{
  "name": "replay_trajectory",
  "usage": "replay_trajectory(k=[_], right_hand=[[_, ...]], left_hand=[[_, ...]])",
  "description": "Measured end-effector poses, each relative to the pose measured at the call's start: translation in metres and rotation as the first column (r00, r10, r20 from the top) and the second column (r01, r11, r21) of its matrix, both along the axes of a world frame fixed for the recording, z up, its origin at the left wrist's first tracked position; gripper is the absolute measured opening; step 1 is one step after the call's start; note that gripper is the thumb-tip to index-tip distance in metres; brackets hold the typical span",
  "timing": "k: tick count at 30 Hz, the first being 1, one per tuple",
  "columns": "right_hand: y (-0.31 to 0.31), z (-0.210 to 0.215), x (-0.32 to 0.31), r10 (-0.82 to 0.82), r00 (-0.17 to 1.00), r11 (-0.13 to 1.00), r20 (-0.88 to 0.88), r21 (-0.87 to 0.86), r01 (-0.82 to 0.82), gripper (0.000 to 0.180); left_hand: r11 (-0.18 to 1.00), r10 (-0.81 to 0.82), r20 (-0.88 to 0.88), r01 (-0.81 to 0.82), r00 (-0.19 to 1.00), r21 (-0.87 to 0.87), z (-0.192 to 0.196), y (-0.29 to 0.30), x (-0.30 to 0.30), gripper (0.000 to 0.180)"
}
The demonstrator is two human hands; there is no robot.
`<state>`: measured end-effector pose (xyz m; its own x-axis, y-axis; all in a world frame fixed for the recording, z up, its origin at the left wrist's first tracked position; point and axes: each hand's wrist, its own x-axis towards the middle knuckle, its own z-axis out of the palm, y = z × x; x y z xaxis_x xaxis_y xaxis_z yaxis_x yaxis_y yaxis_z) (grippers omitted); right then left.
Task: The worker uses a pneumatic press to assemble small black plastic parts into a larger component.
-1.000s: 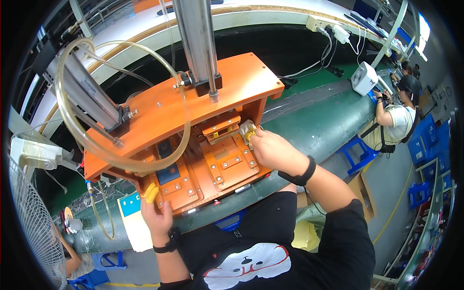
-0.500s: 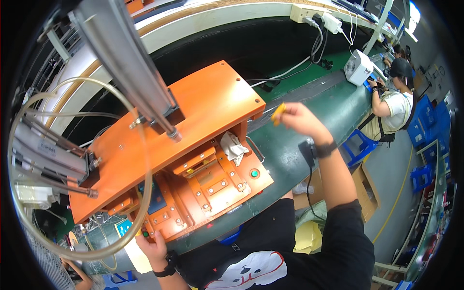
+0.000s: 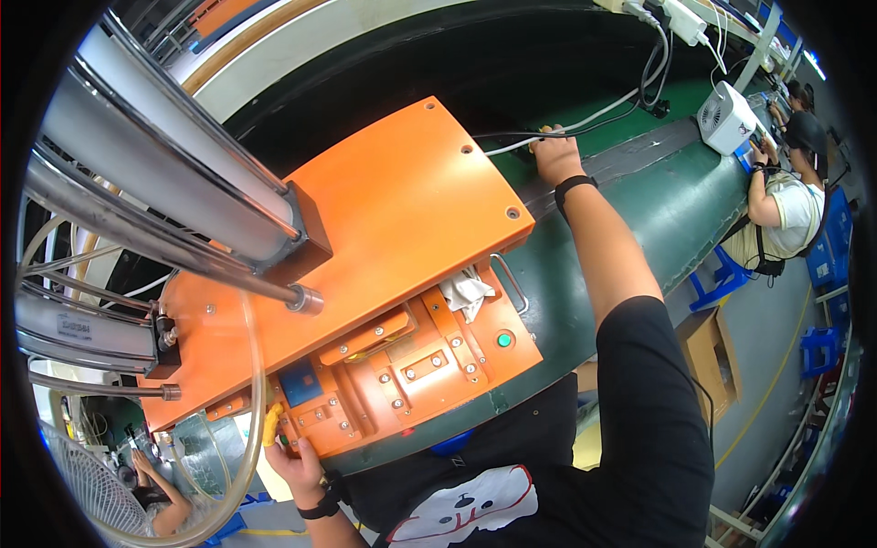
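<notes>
My left hand (image 3: 297,470) is at the left front corner of an orange press fixture (image 3: 402,219), beside a small button (image 3: 282,439). Its thumb and a finger in a yellow finger cover (image 3: 272,426) stand apart, with nothing seen between them. My right arm stretches past the fixture's right side. My right hand (image 3: 559,163) is at the far edge of the green bench, by the white and black cables (image 3: 594,123). Its fingers are curled, with some yellow at the tips; what they hold, if anything, is hidden. A blue piece (image 3: 300,382) lies in the fixture bed.
Large air cylinders (image 3: 174,137) rise from the fixture's top, with a clear hose (image 3: 251,429) looping in front. A white cloth (image 3: 468,292) and a green button (image 3: 503,341) are at its right. A white fan (image 3: 726,119) and a co-worker (image 3: 790,205) are farther right.
My right hand has moved away from me, from above the bench to its far edge by the cables. The left hand stays at the fixture's left corner. The whole view has shifted.
</notes>
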<state>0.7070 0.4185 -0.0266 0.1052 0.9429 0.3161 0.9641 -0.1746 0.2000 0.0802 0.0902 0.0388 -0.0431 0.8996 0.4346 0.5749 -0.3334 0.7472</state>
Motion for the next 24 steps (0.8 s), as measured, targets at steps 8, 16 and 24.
replay_trajectory(k=[8, 16, 24], right_hand=[[-0.083, 0.060, -0.019, 0.262, 0.955, 0.952, -0.137, 0.202, -0.232, 0.017], [-0.299, 0.185, -0.061, 0.144, 0.121, 0.976, -0.982, 0.121, -0.182, 0.020], [-0.411, 0.238, -0.137, 0.188, -0.532, 0.865, -0.826, 0.396, -0.309, 0.037]], left_hand=[[1.000, -0.017, 0.012, 0.017, 1.000, 0.000, -0.002, -0.002, -0.006, 0.057], [0.996, -0.025, -0.130, 0.037, 0.991, 0.087, 0.010, 0.005, -0.003, 0.055], [0.983, -0.007, -0.158, 0.035, 0.987, 0.180, 0.017, 0.009, -0.002, 0.054]])
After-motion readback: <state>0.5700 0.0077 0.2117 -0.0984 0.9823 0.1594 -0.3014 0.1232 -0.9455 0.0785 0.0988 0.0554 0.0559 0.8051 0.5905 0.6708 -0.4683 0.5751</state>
